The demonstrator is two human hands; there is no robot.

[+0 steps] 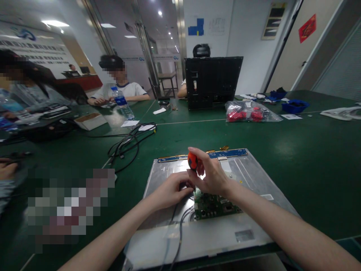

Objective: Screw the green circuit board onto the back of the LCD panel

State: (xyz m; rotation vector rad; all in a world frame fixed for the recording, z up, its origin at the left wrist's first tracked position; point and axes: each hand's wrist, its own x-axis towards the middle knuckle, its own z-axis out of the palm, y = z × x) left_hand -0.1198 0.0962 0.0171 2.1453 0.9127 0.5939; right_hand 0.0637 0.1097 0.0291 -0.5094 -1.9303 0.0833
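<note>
My right hand [211,175] is closed round the orange-and-black handle of a screwdriver [192,161], held upright over a green circuit board [208,212]. Its shaft and tip are hidden by my fingers. Beside it, at the board's upper left edge, my left hand [175,190] has its fingers curled and pressed together; whatever they hold is hidden. The board sits on the silvery metal back of a flat display panel [251,180], which lies on the table. Along the panel's far edge runs a narrow blue circuit strip [234,153]. Dark cables [181,229] trail from the board's left side over the near edge.
A black monitor [214,81] stands across the green table [310,169], near a plastic bag with red items [249,113] and blue trays [295,106]. Left lie coiled black cables [132,141], a water bottle [122,103] and an open box [90,121]. Several people sit around.
</note>
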